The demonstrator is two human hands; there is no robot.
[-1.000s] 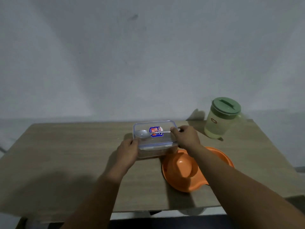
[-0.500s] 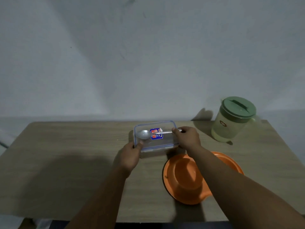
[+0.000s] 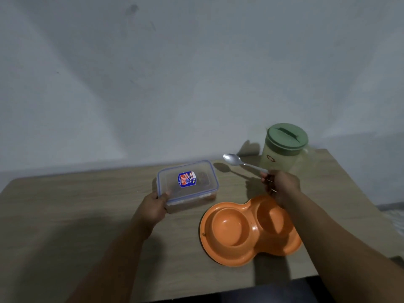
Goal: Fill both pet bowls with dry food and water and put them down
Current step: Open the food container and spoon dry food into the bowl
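A person's left hand (image 3: 153, 206) grips the near-left corner of a clear, lidded food container (image 3: 188, 184) resting on the wooden tabletop (image 3: 65, 215), while the right hand (image 3: 282, 186) pinches the handle of a metal spoon (image 3: 238, 161) held up in the air, its bowl pointing toward the wall. The orange double pet bowl (image 3: 247, 230) sits just right of the container near the tabletop's front edge, both wells apparently empty — no food or water can be seen in either. A pale jug with a green lid (image 3: 284, 149) stands at the back right, behind the spoon.

The container's lid looks to be in place, so the likeliest trouble lies in opening it. With one hand busy with the spoon, prying the lid single-handed could skid the box across the smooth wood or make it jump open and scatter dry food. The spoon is held only by its end, and a loose pinch could let it tip or drop. The raised right forearm crosses directly over the bowl's right well — a careless sweep could nudge the light dish toward the edge. The jug stands close behind the spoon hand, and a backward swing could knock it.
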